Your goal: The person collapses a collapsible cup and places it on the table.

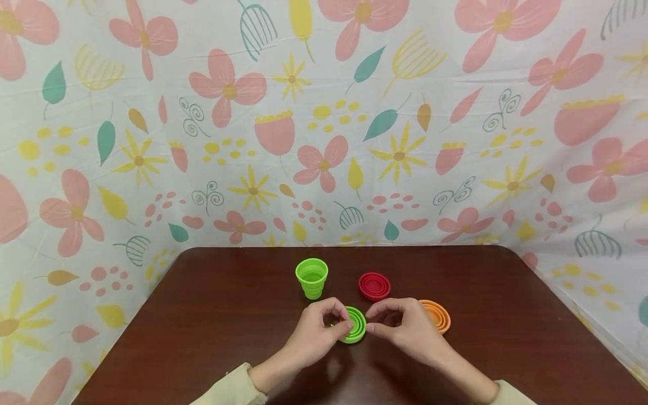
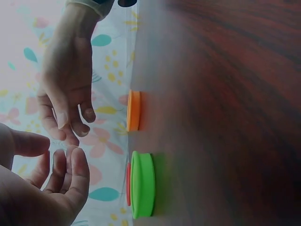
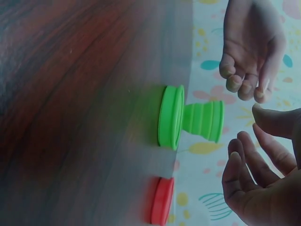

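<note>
A flattened green collapsible cup (image 1: 358, 325) lies on the table, partly behind my left hand (image 1: 315, 329) in the head view. Both wrist views show the hands raised above the table, apart from that cup (image 2: 144, 184). My left hand has its fingers loosely bent, with nothing in them. Facing it, my right hand (image 1: 414, 329) also has bent fingers and holds nothing; the fingertips of the two hands come close together. An extended green cup (image 1: 312, 289) stands upright behind the left hand. A flattened red cup (image 1: 374, 286) lies farther back, and a flattened orange cup (image 1: 440, 316) is partly hidden by the right hand.
The dark brown wooden table (image 1: 212, 326) has rounded far corners. A white cloth with a flower print (image 1: 324, 112) hangs behind it and along both sides.
</note>
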The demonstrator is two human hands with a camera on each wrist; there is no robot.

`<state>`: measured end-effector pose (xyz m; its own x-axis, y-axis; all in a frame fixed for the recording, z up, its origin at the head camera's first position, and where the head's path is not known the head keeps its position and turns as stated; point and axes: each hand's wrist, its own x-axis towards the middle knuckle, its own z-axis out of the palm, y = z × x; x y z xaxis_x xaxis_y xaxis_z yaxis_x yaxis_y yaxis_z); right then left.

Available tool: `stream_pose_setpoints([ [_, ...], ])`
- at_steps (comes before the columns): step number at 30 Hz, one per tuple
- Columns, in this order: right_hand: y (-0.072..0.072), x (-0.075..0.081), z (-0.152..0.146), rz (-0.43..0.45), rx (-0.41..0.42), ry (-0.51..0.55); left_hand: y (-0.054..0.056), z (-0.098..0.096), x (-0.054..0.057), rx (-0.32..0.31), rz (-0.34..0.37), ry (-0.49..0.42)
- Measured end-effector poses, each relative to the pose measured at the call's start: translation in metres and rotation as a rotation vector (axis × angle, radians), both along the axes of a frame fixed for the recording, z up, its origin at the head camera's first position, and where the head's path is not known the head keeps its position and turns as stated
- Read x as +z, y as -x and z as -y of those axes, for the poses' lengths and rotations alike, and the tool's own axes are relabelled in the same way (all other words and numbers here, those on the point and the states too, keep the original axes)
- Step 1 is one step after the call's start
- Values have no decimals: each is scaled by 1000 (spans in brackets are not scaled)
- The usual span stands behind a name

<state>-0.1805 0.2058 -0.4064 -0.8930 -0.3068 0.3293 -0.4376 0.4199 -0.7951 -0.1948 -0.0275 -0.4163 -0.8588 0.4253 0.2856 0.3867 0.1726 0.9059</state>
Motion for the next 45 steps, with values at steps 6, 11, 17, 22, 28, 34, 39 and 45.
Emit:
stream_pose_setpoints([
  [6, 1, -1, 6, -9, -11, -11, 0, 5, -2, -6, 26, -49],
  [11, 4, -1, 11, -17, -15, -22, 0, 11, -3, -2, 35, -76],
  [17, 15, 4, 16, -33, 4, -7, 4, 25, -1, 70, 37, -128],
  [22, 32, 6, 20, -53, 23, -21, 18, 43, -2, 209, -8, -125],
  [28, 61, 1, 27, -63, 24, -88, 39, 64, -7, 354, -72, -43],
  [34, 83, -3, 39, -12, 56, -129, 56, 74, -11, 368, -59, -24],
  [39, 101, -5, 48, 20, 81, -139, 71, 78, -11, 332, -20, 21],
  [45, 122, -7, 55, 58, 100, -134, 88, 81, -11, 260, 33, 24],
])
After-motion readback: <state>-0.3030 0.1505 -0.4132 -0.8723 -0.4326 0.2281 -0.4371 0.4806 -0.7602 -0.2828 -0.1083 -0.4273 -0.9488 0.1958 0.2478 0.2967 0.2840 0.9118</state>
